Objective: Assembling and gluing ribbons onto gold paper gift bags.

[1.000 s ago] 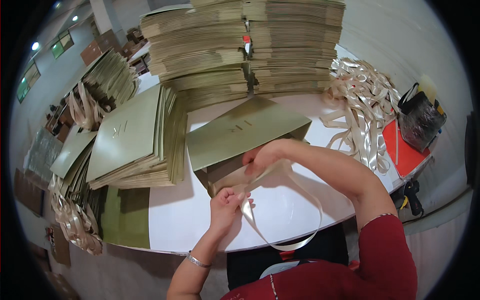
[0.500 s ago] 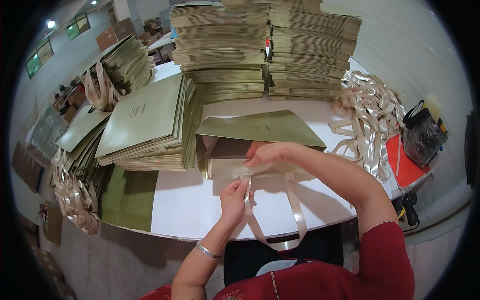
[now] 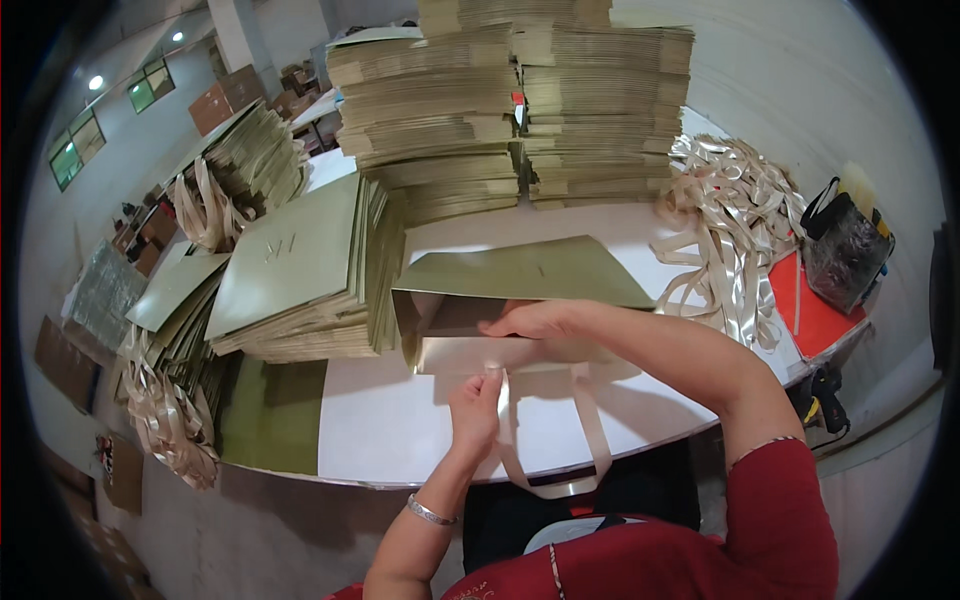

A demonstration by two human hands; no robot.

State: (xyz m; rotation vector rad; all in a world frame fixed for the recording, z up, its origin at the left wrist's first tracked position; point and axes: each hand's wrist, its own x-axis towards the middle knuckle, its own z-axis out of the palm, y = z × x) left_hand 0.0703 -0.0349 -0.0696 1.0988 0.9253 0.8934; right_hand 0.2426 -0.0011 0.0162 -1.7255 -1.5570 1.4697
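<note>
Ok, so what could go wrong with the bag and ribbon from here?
The ribbon loops past the near edge of the table, so it might snag. The right hand reaches into the green bag, which could crease. The uneven stack of flat bags beside it might slide if bumped.

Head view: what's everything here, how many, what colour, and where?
Open boxy paper bag: one, olive, table centre.
Looped satin ribbon: one, cream, below bag opening.
Flat paper bags: many, olive, back and left.
Loose satin ribbons: many, cream, right.
Flat sheet: one, red, far right.
Plastic-wrapped pouch: one, black, far right.
Table: one, white, underneath.
Cardboard boxes: several, brown, left background.
Left fingers: one hand, pinching ribbon.
Right fingers: one hand, at bag opening.
</note>
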